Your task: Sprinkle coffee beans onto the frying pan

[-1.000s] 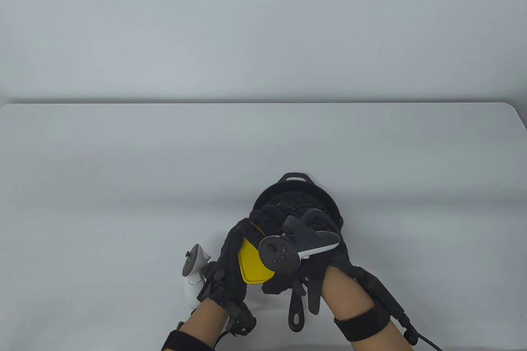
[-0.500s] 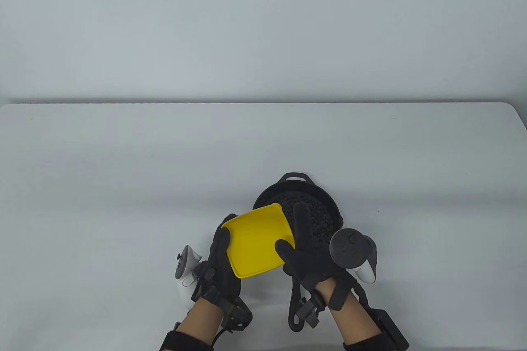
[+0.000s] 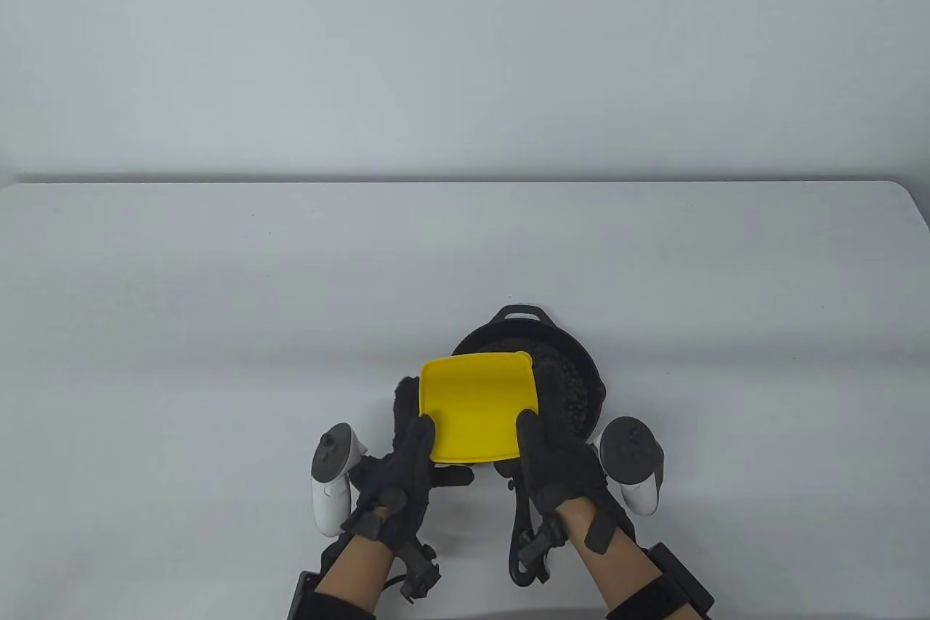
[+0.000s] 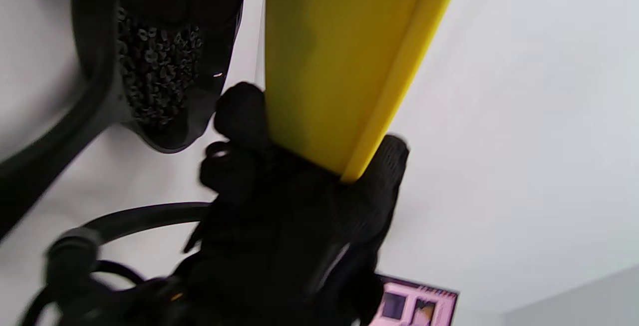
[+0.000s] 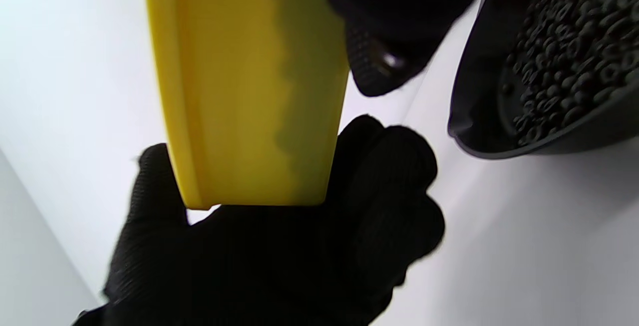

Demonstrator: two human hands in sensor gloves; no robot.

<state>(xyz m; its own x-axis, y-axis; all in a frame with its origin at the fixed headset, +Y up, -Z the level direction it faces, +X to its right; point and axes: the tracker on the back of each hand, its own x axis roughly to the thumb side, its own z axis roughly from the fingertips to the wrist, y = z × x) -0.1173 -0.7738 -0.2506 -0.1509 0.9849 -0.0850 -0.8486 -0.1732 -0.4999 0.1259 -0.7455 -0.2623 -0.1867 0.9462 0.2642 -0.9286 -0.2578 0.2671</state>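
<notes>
A black frying pan (image 3: pixel 590 387) sits at the table's front centre, with its long handle (image 3: pixel 522 554) toward me. Coffee beans (image 3: pixel 574 391) cover its bottom and also show in the left wrist view (image 4: pixel 155 76) and the right wrist view (image 5: pixel 569 41). A square yellow container (image 3: pixel 476 405) is held over the pan's near-left part, its broad face up and no beans on it. My left hand (image 3: pixel 413 424) grips its left edge and my right hand (image 3: pixel 541 424) grips its right edge. The wrist views show the container edge-on (image 4: pixel 339 66) (image 5: pixel 249 91).
The white table (image 3: pixel 218 329) stretches wide around the pan, and its far edge meets a grey wall. A pink card-like thing (image 4: pixel 417 306) shows at the bottom of the left wrist view.
The yellow container has turned from tilted on edge to lying flat, face up. My right hand has swung from above the container to its right side and now holds it together with the left.
</notes>
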